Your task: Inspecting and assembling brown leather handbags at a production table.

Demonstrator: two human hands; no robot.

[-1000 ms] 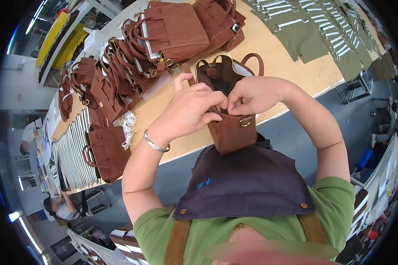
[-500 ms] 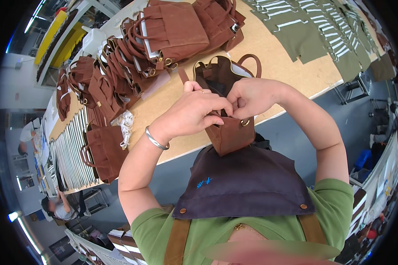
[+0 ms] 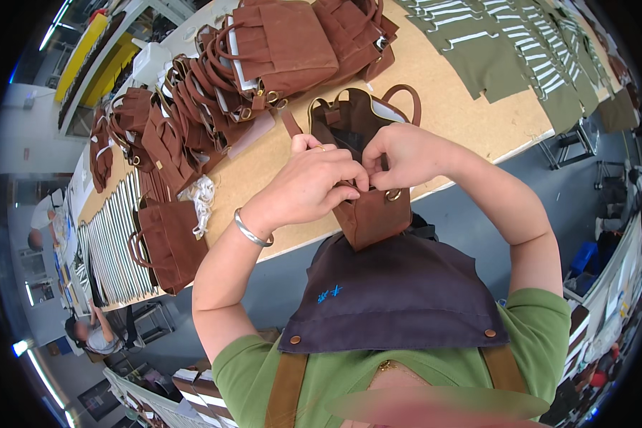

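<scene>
A brown handbag (image 3: pixel 375 220) stands at the table's near edge against my apron, its top gaping and its dark lining showing. Along the near rim of that opening, my left hand (image 3: pixel 319 175) is closed on the bag's edge, thumb outside and fingers bent inward. Just right of it, my right hand (image 3: pixel 401 158) pinches at the same rim, close to a brass ring (image 3: pixel 393 194). Whatever small part lies between the right fingertips is hidden. One looped handle (image 3: pixel 409 95) rises from the bag's far right side.
Many similar brown bags (image 3: pixel 282 53) are heaped at the back left of the wooden table (image 3: pixel 464 128). Another bag (image 3: pixel 170 242) lies by white cords (image 3: pixel 201 203) and a row of striped strips (image 3: pixel 118 246). Olive fabric pieces (image 3: pixel 503 53) cover the back right.
My right hand has shifted slightly left along the rim, its fingers lifting a little. The left hand has moved slightly left and stays on the bag's edge.
</scene>
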